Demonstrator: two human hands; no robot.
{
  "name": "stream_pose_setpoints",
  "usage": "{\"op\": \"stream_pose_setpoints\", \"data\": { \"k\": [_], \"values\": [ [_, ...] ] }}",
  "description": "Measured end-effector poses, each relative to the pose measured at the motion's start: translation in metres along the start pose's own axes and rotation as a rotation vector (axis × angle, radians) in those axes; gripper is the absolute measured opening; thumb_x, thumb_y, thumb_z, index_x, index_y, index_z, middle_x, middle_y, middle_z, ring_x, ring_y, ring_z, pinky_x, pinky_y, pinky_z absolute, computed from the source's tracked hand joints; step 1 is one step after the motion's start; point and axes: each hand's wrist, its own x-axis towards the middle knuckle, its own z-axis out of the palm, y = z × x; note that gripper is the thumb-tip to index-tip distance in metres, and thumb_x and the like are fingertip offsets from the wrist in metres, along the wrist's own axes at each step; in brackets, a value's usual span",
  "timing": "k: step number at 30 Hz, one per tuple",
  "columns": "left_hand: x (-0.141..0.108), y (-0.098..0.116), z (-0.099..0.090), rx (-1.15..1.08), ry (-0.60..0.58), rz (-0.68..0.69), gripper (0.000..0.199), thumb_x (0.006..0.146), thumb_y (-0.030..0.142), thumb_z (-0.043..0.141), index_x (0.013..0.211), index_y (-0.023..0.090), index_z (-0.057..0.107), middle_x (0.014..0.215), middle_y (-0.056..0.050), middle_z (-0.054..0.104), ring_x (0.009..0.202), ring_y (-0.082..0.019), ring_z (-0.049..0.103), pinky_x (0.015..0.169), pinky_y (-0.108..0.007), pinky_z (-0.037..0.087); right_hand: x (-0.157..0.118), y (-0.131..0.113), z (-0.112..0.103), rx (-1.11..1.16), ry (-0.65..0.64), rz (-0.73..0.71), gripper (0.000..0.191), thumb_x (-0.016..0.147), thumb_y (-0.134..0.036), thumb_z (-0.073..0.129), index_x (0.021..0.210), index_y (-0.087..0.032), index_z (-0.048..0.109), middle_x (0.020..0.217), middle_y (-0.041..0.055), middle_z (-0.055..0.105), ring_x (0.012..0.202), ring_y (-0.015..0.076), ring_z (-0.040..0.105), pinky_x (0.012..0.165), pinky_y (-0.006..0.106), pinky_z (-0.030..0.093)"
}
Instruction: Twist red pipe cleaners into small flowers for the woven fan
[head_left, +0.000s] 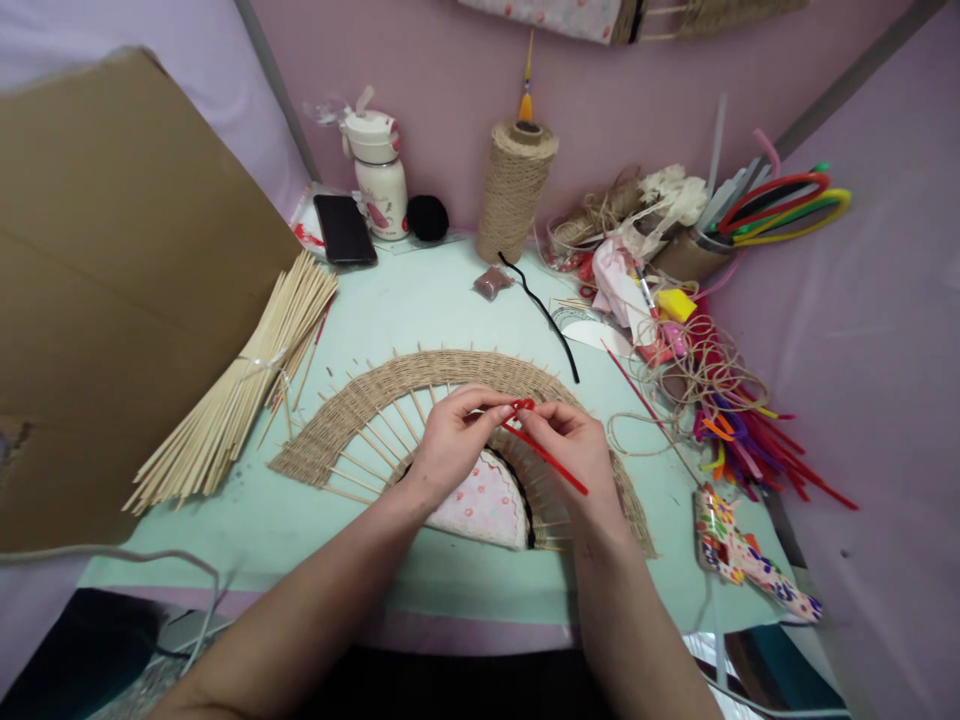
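Both hands meet over the table's middle, pinching one red pipe cleaner [553,464]. Thumb and fingers of my left hand [457,430] close on its coiled end. My right hand [574,440] grips the same small coil from the other side, and a straight length sticks out toward the lower right. Beneath the hands lies a fan-shaped piece [431,368] of woven twine on thin wooden sticks. At its centre sits a half-round of pale pink patterned cloth [480,505], edged in black and partly hidden by my hands and forearms.
On the left lie a tied bundle of sticks [232,390] and a large cardboard sheet [127,280]. Behind stand a bottle [380,180], a phone [343,230] and a twine cone [516,190]. A black pipe cleaner [551,320], coloured pipe cleaners [750,430] and a flowered glue gun [739,550] lie rightward.
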Motion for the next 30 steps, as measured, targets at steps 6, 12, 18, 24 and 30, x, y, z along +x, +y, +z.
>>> {"op": "stream_pose_setpoints", "data": {
  "k": [6,12,18,24,30],
  "values": [
    [-0.002,-0.006,0.004,-0.161,-0.031,-0.173,0.016,0.076,0.028,0.069,0.086,0.017,0.075,0.09,-0.006,0.072,0.087,-0.017,0.063,0.081,-0.028,0.047,0.001,0.001,0.0,-0.002,-0.011,0.006,0.023,0.065,-0.037,0.073,0.062,-0.017,0.063,0.056,-0.0025,0.06,0.051,0.0101,0.049,0.052,0.024,0.038],
    [-0.005,-0.009,0.014,-0.423,0.025,-0.339,0.019,0.072,0.031,0.073,0.08,0.015,0.073,0.081,-0.005,0.072,0.075,-0.014,0.061,0.075,-0.027,0.046,0.0,0.003,0.001,0.006,0.002,-0.027,0.021,0.068,-0.036,0.072,0.064,-0.017,0.063,0.059,-0.0018,0.062,0.052,0.0109,0.051,0.053,0.024,0.041],
    [-0.01,-0.009,0.023,-0.534,0.077,-0.386,0.022,0.065,0.028,0.078,0.081,0.014,0.073,0.08,-0.005,0.072,0.078,-0.015,0.062,0.081,-0.03,0.046,-0.001,0.004,0.004,-0.025,0.069,-0.061,0.02,0.069,-0.034,0.072,0.066,-0.017,0.063,0.062,-0.0012,0.063,0.058,0.0123,0.054,0.057,0.025,0.044],
    [-0.007,-0.01,0.02,-0.505,0.078,-0.415,0.02,0.066,0.028,0.076,0.076,0.013,0.07,0.071,-0.003,0.069,0.067,-0.011,0.059,0.071,-0.027,0.047,0.0,0.008,0.004,0.015,0.002,-0.134,0.014,0.073,-0.03,0.07,0.081,-0.019,0.068,0.08,0.0023,0.068,0.076,0.0163,0.062,0.072,0.029,0.049],
    [-0.007,-0.007,0.017,-0.429,0.068,-0.413,0.022,0.066,0.028,0.077,0.079,0.014,0.066,0.072,-0.001,0.067,0.058,-0.009,0.058,0.061,-0.024,0.047,0.001,0.007,0.001,-0.034,0.004,-0.137,0.013,0.072,-0.031,0.071,0.075,-0.019,0.069,0.077,0.0019,0.067,0.074,0.0164,0.061,0.07,0.029,0.048]
  ]
}}
